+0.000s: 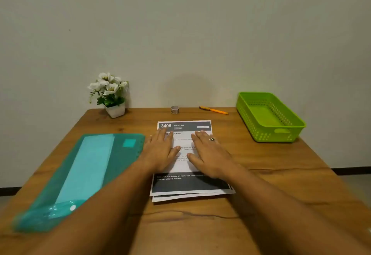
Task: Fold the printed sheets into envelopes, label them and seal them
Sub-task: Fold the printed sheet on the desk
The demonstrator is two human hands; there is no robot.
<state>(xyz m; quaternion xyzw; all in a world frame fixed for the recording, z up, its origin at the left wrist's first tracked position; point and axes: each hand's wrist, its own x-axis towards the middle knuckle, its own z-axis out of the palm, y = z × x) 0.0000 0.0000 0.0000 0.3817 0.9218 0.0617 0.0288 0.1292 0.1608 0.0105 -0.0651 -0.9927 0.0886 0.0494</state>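
A small stack of printed sheets (186,184) lies in the middle of the wooden table (261,184); the top sheet has a dark header reading 3406 BEDROOM. My left hand (160,152) rests flat on the left half of the top sheet, fingers straight. On the right half lies my right hand (208,154), also flat, with a ring on one finger. A teal translucent folder (84,174) holding pale envelopes lies to the left. At the back edge sit a small roll of tape (174,109) and an orange pen (213,110).
A green plastic basket (269,117) stands at the back right corner. A white pot of artificial white flowers (111,94) stands at the back left, against the wall. Bare wood shows in front of the sheets and to their right.
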